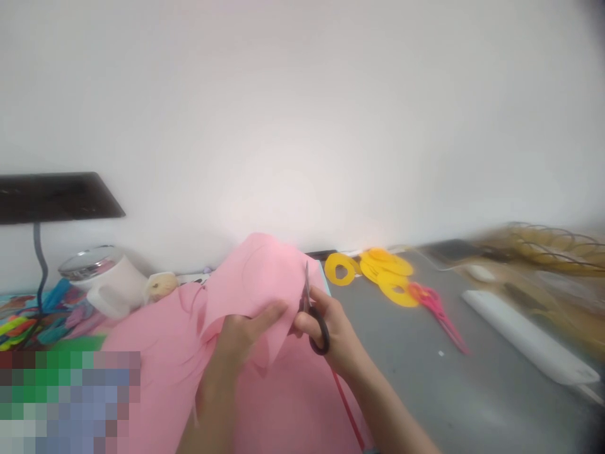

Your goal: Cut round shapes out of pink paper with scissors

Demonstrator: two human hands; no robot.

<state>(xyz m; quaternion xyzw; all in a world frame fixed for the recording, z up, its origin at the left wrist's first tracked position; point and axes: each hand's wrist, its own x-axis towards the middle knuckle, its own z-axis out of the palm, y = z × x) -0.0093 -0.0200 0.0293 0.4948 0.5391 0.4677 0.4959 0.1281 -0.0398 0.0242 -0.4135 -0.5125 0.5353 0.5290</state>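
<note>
My left hand (pixel 248 331) grips a raised pink sheet (pixel 269 271), thumb lying on its face and the other fingers hidden behind it. A faint curved line shows on the sheet. In my right hand (pixel 326 318) is a pair of scissors (pixel 319 328) with black handles, fingers through the loops and blades pointing up. The blades stand at the sheet's right edge; whether they are between cuts or closed on it I cannot tell. More pink sheets (pixel 155 353) lie beneath and to the left of my hands.
Yellow rings (pixel 339 269) and other yellow cut-outs (pixel 385 268) lie right of the sheet. Pink scissors (pixel 442 315) and a white power strip (pixel 529 337) are farther right. At left stand a white mug (pixel 113 284) and colourful bundles (pixel 51 315). A wall (pixel 302 126) rises behind.
</note>
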